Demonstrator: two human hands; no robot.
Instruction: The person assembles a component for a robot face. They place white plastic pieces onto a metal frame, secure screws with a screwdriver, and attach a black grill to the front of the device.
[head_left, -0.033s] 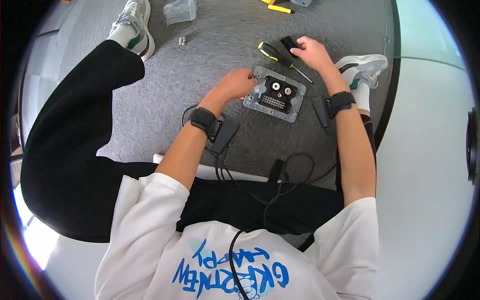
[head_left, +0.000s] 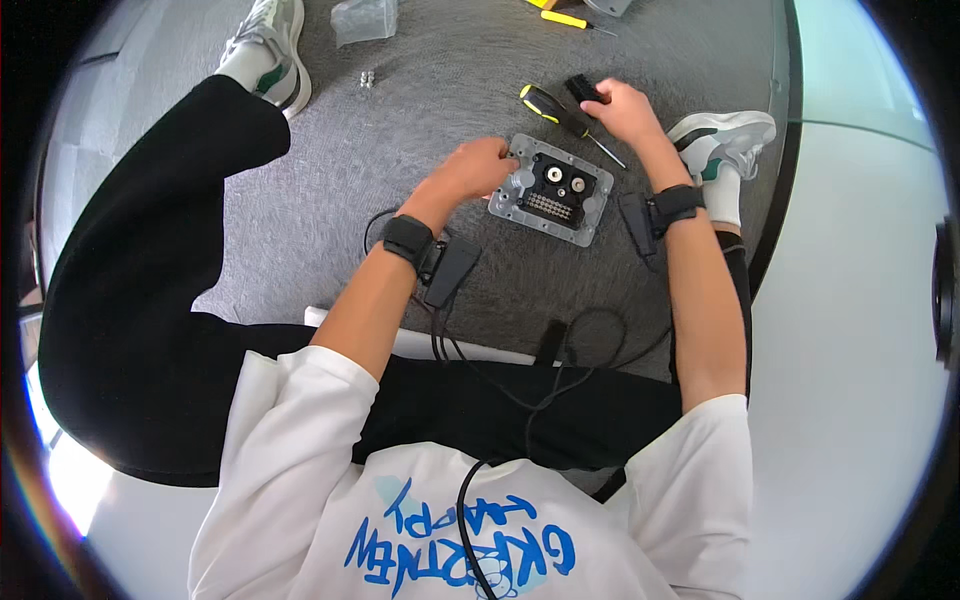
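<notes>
A flat grey metal housing (head_left: 510,208) with a holed rim and a black insert carrying two round silver fittings and rows of small metal pieces lies on the grey floor. My left hand (head_left: 476,168) is closed on its upper left edge, fingertips partly hidden. Beyond the housing, to the right, my right hand (head_left: 627,112) has its thumb and fingers pinched at the end of a small black block with a rough, brush-like outline (head_left: 581,88). A yellow-and-black screwdriver (head_left: 553,108) lies between the block and the housing, its shaft pointing toward my right wrist.
Several small metal pieces (head_left: 367,79) lie at the far left, near a clear plastic bag (head_left: 364,20). Another yellow-handled screwdriver (head_left: 565,19) is at the far edge. My shoes (head_left: 722,137) flank the work area. Black cables (head_left: 600,312) loop near my lap.
My right hand and the black block have shifted slightly, and the block is tilted a little differently. My left hand stays at the housing's edge.
</notes>
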